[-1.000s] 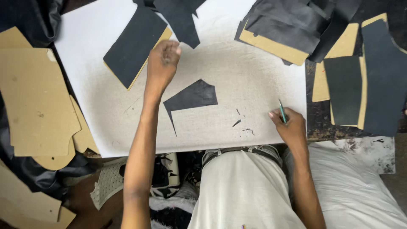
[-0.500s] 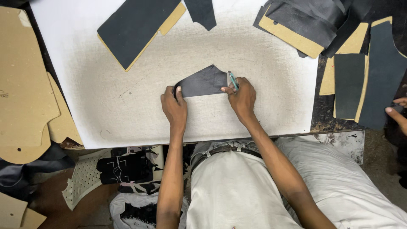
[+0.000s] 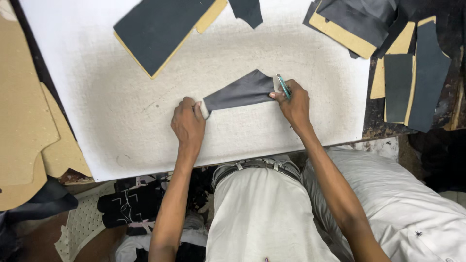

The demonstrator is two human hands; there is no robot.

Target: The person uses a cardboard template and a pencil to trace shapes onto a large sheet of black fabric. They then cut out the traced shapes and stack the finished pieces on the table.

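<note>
Far left: tan card patterns (image 3: 26, 121) overlap at the table edge, curved outlines, no labels or print visible on them. Below these, dark cloth and a perforated cream sheet (image 3: 80, 225) lie lower than the tabletop.

Upper left-centre: 1 big dark fabric panel (image 3: 160, 31) sits on a tan backing, tilted, well apart from the hands.

Centre: left hand (image 3: 188, 127) is flat on the board w/ fingertips pinching the narrow left tip of the dark grey cut piece (image 3: 240, 92). The piece is a long wedge, pulled out between both hands, lying on the white felt-like board (image 3: 107, 116). Right hand (image 3: 293, 104) pinches the wide right end of it, and a teal pen-like tool (image 3: 283, 86) is tucked in the same fingers, angled up-left.

Top centre: small dark scrap (image 3: 247, 9) near the board's top edge.

Right: stack of dark pieces on tan card (image 3: 352, 26), then 2 or 3 dark strips w/ tan card (image 3: 412, 77) laid on a dark worn bench top (image 3: 376, 121). Bottom right: white bundle (image 3: 412, 204) beside the person's lap.

Board surface is greyish, scuffed in the middle.
</note>
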